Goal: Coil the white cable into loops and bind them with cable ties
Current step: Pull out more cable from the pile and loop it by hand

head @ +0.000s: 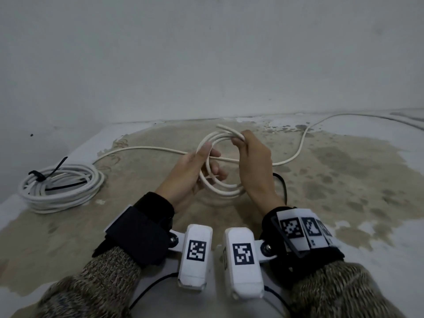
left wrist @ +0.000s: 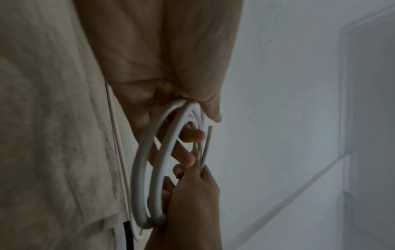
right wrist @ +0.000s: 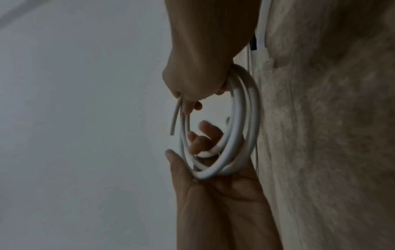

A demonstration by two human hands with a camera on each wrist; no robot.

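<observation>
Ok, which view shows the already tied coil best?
The head view: the tied coil lies whole on the floor at far left, black cable ties around it. Neither wrist view shows it; they frame only the loose loops being held.

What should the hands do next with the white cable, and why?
Probably the left hand should pull in more loose cable and lay another turn into the grip of the right hand. Only a few loops are made, and much cable lies on the floor.
</observation>
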